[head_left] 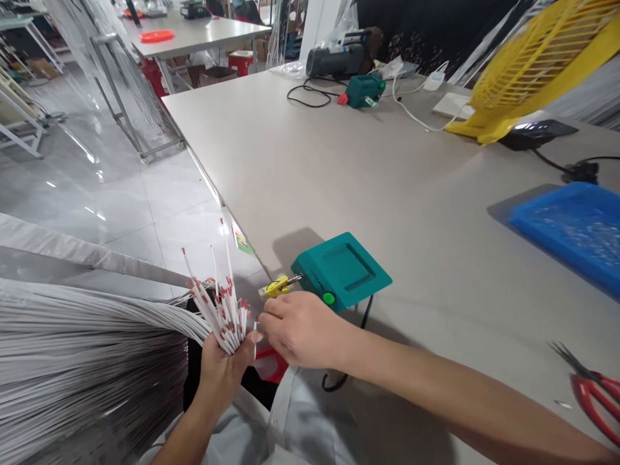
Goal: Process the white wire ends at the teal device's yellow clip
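Note:
My left hand (225, 368) is closed round a bundle of white wires (227, 320) whose tips are reddish. The wires stick up out of the fist, and a few stand taller than the others. Close beside it, my right hand (303, 329) has its fingers pinched together near one wire end at the bundle's right side; whether it grips that wire is hidden. Just beyond the right hand stands a green device (341, 271) with a green button, at the table edge. A yellow clip-like piece (275, 287) sits on the shaft that juts from its left side.
A thick hank of long white wires (97, 342) hangs at the left. On the table (387, 174) are red-handled scissors (593, 387), a blue tray (571, 226), a yellow fan (527, 77) and a second green device (364, 91) with cables.

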### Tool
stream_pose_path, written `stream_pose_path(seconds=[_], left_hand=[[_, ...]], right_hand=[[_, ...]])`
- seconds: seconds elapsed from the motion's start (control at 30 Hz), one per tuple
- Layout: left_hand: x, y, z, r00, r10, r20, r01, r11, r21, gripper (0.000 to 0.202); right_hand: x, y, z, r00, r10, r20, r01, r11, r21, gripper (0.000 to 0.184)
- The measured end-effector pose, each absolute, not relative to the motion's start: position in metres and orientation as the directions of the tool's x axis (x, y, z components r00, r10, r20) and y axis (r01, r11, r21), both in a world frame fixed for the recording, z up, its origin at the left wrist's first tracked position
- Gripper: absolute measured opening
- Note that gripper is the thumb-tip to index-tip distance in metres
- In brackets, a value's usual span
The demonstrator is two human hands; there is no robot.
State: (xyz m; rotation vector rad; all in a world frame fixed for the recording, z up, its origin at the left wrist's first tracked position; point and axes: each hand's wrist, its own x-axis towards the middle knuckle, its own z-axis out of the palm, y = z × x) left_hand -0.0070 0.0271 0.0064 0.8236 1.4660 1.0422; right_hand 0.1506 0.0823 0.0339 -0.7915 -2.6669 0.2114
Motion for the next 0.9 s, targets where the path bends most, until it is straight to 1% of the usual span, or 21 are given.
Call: stream_pose_path(seconds=[0.07,0.13,0.2,0.27,0.3,0.37,0.5,0.6,0.7,0.8,0.9], left_hand=[[-0.006,0.03,0.004,-0.174,0.914,-0.365,-0.056,0.361,0.931,0.02],[-0.006,0.034,0.0,-0.191,0.916,-0.353,-0.07,0.346,0.936,0.025],[-0.005,0.038,-0.004,-0.179,0.923,-0.34,-0.085,0.33,0.94,0.032],[-0.005,0.042,-0.007,-0.169,0.931,-0.324,-0.109,0.309,0.945,0.036],[-0.004,0.043,-0.008,-0.168,0.934,-0.317,-0.127,0.298,0.946,0.038],[-0.002,0.045,-0.009,-0.175,0.935,-0.31,-0.164,0.283,0.945,0.039],[0.002,0.048,-0.009,-0.183,0.934,-0.306,-0.202,0.269,0.942,0.044],[0.006,0.05,-0.007,-0.187,0.936,-0.298,-0.17,0.268,0.948,0.047],[0.009,0.052,-0.006,-0.174,0.934,-0.313,-0.114,0.297,0.948,0.044],[0.01,0.053,-0.005,-0.201,0.919,-0.34,-0.084,0.33,0.94,0.042],[0.011,0.054,-0.006,-0.225,0.916,-0.331,-0.052,0.328,0.943,0.04]], right_hand=[[0.16,0.089,0.041,-0.733,0.59,0.338,0.562,0.806,-0.188,0.021],[0.169,0.097,0.047,-0.68,0.648,0.344,0.65,0.749,-0.125,0.022],[0.175,0.103,0.048,-0.713,0.653,0.256,0.675,0.738,-0.005,0.025],[0.177,0.107,0.046,-0.751,0.637,0.173,0.658,0.744,0.115,0.022],[0.176,0.109,0.044,-0.76,0.632,0.15,0.65,0.743,0.159,0.021],[0.173,0.11,0.042,-0.761,0.637,0.127,0.648,0.734,0.201,0.021],[0.169,0.115,0.041,-0.772,0.633,0.059,0.633,0.756,0.164,0.015],[0.17,0.121,0.042,-0.791,0.612,0.004,0.608,0.786,0.111,0.015],[0.171,0.124,0.043,-0.785,0.62,-0.009,0.617,0.783,0.079,0.018],[0.171,0.124,0.045,-0.778,0.628,-0.012,0.626,0.777,0.07,0.019],[0.171,0.123,0.047,-0.782,0.622,-0.023,0.62,0.782,0.056,0.02]])
